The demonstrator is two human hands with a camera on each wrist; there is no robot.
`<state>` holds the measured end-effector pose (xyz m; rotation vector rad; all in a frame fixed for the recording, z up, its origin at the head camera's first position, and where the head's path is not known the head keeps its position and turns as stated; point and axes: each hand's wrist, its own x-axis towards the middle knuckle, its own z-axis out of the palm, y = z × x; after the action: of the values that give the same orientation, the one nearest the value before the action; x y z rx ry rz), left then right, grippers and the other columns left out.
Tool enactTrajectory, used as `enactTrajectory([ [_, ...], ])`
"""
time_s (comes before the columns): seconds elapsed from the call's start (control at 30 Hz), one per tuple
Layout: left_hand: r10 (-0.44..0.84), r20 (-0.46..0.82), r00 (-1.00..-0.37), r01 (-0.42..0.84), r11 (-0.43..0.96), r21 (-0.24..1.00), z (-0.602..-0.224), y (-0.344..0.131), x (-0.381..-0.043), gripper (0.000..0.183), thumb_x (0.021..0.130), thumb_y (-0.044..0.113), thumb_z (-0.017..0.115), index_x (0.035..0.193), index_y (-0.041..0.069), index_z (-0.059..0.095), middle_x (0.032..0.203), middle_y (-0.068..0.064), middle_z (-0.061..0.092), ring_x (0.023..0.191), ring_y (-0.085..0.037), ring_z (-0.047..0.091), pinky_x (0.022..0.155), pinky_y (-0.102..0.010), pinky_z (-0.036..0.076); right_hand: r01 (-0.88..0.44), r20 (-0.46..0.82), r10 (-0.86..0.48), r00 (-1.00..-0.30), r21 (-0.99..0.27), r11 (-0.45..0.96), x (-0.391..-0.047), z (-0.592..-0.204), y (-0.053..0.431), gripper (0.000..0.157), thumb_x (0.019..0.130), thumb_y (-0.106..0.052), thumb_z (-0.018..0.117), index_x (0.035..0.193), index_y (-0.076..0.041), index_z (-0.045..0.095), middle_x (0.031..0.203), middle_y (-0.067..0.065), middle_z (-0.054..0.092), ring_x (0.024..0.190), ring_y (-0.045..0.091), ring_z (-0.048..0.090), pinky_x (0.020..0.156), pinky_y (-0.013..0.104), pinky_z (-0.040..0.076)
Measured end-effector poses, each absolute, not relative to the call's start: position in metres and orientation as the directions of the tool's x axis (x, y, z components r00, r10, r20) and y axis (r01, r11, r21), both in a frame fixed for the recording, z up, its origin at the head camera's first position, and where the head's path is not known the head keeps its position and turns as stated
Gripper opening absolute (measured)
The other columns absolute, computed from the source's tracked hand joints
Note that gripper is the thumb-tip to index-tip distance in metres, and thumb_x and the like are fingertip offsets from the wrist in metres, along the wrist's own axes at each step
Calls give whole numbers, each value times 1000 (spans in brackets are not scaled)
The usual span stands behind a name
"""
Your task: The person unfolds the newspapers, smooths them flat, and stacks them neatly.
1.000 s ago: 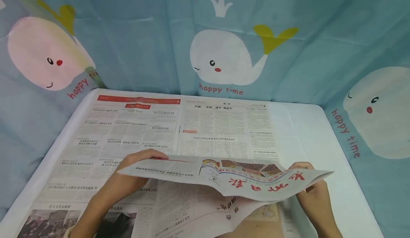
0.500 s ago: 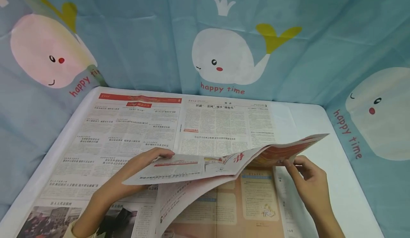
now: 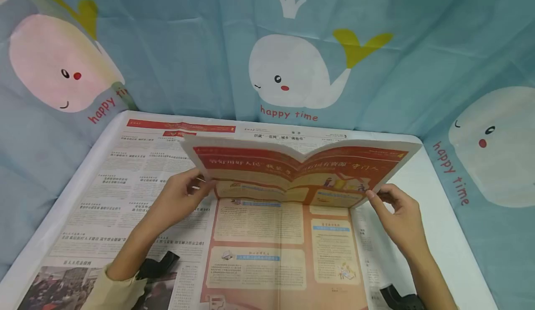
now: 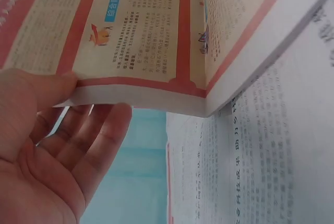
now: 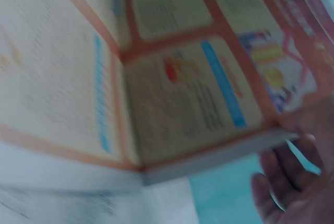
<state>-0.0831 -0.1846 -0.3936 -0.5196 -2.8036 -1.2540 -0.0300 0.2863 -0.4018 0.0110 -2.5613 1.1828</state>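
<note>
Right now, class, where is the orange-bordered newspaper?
In the head view, the orange-bordered newspaper sits low centre, over the flat newspaper spread, its raised half between left hand and right hand.

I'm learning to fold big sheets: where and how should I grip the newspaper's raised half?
Probably by both side edges, approached from left and right, pinched as the left hand and right hand do: the newspaper's raised half is thin, tilted up, and dips at its centre crease.

Held newspaper (image 3: 261, 222): thin printed paper, matt, creased at the fold.
Spread newspaper (image 3: 113, 196): printed paper, matt.
Backdrop (image 3: 188, 68): smooth cloth, faint sheen, light creases.
Tabletop (image 3: 443, 226): smooth, matt; material unclear.
Sleeve (image 3: 114, 293): matt cloth, wrinkled.
Wrist devices (image 3: 156, 267): smooth, hard, plastic-looking.
</note>
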Motion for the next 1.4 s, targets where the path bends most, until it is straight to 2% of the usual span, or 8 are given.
enactTrajectory([
  [0.17, 226, 99, -969, 226, 650, 725, -394, -180, -93, 30, 106, 28, 67, 130, 10, 71, 115, -10, 79, 99, -24, 77, 81, -29, 61, -149, 278, 57, -959, -664, 733, -44, -395, 298, 17, 102, -18, 73, 115, -8, 75, 107, 7, 78, 95, -22, 57, 90, 10, 42],
  [0.3, 195, 68, -978, 182, 661, 728, -396, -179, -101, 29, 106, 28, 66, 125, 8, 73, 113, -11, 80, 95, -23, 77, 79, -29, 60, -123, 231, 49, -972, -674, 729, -55, -391, 298, 23, 104, -24, 71, 116, -5, 74, 107, 15, 78, 90, -18, 58, 81, 5, 45],
  [0.5, 181, 27, -983, 142, 660, 737, -404, -178, -105, 28, 106, 28, 67, 125, 9, 73, 113, -11, 79, 99, -25, 77, 81, -31, 57, -40, 142, 89, -986, -714, 699, -69, -396, 296, 36, 106, -34, 66, 122, -2, 72, 109, 15, 74, 89, -8, 58, 74, 9, 49],
  [0.63, 185, 30, -982, 147, 663, 734, -409, -177, -105, 28, 105, 27, 69, 126, 9, 72, 113, -12, 78, 99, -26, 77, 83, -33, 57, -22, 110, 84, -990, -723, 690, -76, -407, 299, 37, 106, -36, 66, 120, -2, 72, 107, 9, 71, 91, -5, 57, 74, 12, 47],
  [0.77, 183, 30, -983, 147, 672, 726, -411, -179, -105, 28, 104, 23, 71, 126, 6, 72, 110, -13, 77, 94, -23, 74, 79, -30, 56, -10, 65, 62, -996, -761, 648, -82, -416, 299, 38, 106, -36, 65, 120, -1, 71, 104, 5, 70, 89, -1, 61, 74, 15, 51],
  [1.0, 192, -7, -981, 130, 694, 708, -413, -180, -107, 32, 102, 23, 72, 127, 3, 71, 108, -14, 77, 90, -21, 72, 74, -27, 53, 7, 23, 41, -999, -788, 616, -84, -422, 302, 36, 106, -27, 66, 125, 4, 68, 108, 18, 71, 83, 2, 60, 69, 17, 55],
  [1.23, 228, -76, -971, 98, 666, 740, -416, -179, -105, 41, 102, 20, 72, 133, -6, 66, 100, -15, 78, 71, -13, 65, 60, -24, 50, 44, -44, 17, -999, -757, 651, -84, -428, 305, 37, 106, -28, 66, 127, 3, 67, 108, 16, 72, 80, 3, 59, 67, 19, 52],
  [1.4, 249, -122, -961, 75, 656, 751, -419, -178, -102, 42, 101, 19, 73, 133, -7, 65, 97, -14, 78, 67, -12, 62, 58, -24, 50, 75, -109, -9, -994, -741, 667, -81, -427, 304, 40, 105, -30, 68, 126, 4, 67, 102, 16, 72, 77, 6, 59, 67, 21, 53],
])
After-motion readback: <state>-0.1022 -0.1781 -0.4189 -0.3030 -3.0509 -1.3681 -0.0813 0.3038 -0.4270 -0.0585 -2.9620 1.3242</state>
